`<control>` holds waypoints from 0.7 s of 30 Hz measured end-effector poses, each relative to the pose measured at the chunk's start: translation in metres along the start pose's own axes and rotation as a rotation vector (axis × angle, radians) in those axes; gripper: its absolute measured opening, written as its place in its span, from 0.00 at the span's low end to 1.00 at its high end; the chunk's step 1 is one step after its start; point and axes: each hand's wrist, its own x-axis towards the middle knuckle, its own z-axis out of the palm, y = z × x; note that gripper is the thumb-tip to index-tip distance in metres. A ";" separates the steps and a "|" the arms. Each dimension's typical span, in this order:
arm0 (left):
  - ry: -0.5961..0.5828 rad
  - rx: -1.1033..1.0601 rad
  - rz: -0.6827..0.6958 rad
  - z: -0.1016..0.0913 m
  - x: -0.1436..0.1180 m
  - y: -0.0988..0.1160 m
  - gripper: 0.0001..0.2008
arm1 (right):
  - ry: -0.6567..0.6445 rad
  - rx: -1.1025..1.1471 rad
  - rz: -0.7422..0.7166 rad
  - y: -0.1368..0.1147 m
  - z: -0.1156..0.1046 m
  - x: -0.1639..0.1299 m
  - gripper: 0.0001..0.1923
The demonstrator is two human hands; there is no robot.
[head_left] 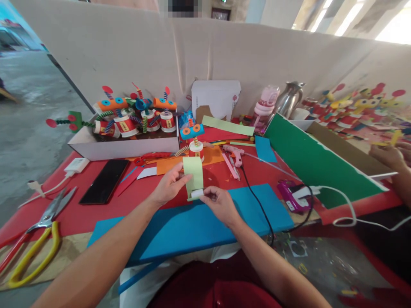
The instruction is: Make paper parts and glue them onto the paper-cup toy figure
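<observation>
A light green paper strip [193, 171] is upright between my hands above the blue sheet, its lower end curled. My left hand [169, 185] grips the strip's left edge between thumb and fingers. My right hand [221, 204] is closed in a pinch at the strip's lower right corner, on a small white piece [197, 193] lying across that end. Whether the white piece is stuck to the strip I cannot tell. Just behind stands a paper-cup figure [196, 149] with a blue tube head and coiled paper arms. The blue foam sheet [257, 209] lies below my hands.
A white box [128, 148] holds several cup figures at the left. Nearer are a black phone [104, 182] and large shears [45, 222]. A pink glue gun [236, 155] trails a black cord rightward. A green-sided box [314, 164] stands right, beside another person's hands [390, 156].
</observation>
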 end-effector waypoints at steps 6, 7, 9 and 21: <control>0.009 0.054 0.011 0.001 -0.002 0.002 0.21 | 0.003 0.147 0.105 0.002 0.003 0.003 0.10; 0.005 0.059 0.008 0.001 -0.002 0.003 0.21 | 0.004 0.178 0.117 0.003 0.004 0.003 0.10; 0.005 0.070 0.001 0.001 -0.002 0.004 0.20 | 0.011 0.243 0.134 0.003 0.004 0.004 0.12; 0.018 0.076 -0.033 0.002 -0.001 0.000 0.21 | 0.076 0.364 0.216 -0.005 0.011 0.007 0.18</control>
